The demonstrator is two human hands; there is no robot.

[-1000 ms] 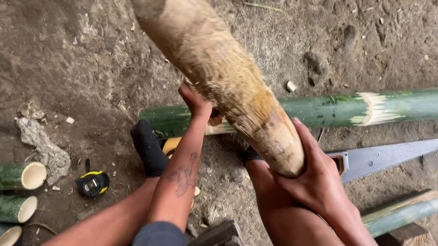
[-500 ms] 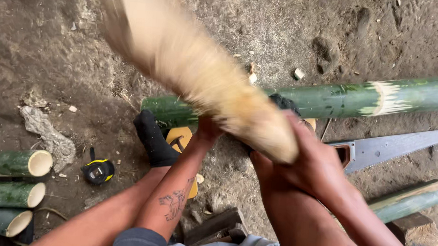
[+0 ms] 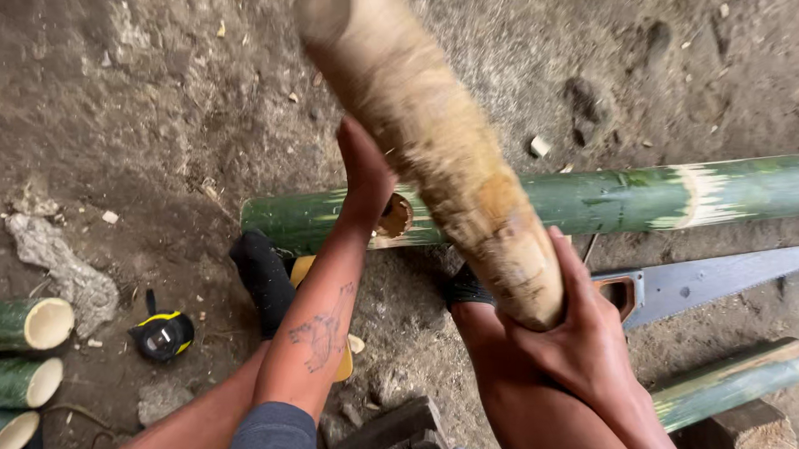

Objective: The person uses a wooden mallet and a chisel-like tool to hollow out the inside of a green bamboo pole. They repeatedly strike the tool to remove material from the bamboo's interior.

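Note:
My right hand (image 3: 583, 345) grips the lower end of a thick, pale wooden club (image 3: 438, 154), which slants up and away and is blurred by motion. My left hand (image 3: 364, 174) reaches forward onto a long green bamboo pole (image 3: 616, 194) lying across the dirt. It sits right beside a rough hole (image 3: 394, 217) cut in the pole. The club hides the fingers of that hand, so I cannot see whether they hold anything.
A handsaw (image 3: 711, 278) lies on the ground behind my right hand. Short cut bamboo pieces (image 3: 18, 325) lie at the left, another (image 3: 734, 378) at the right by a wood block (image 3: 749, 442). A tape measure (image 3: 163, 335), a rag (image 3: 56, 263) and my black-socked foot (image 3: 262, 277) are nearby.
The club has swung quickly over the bamboo and is blurred in the last two frames. My left hand has stayed at the hole in the pole.

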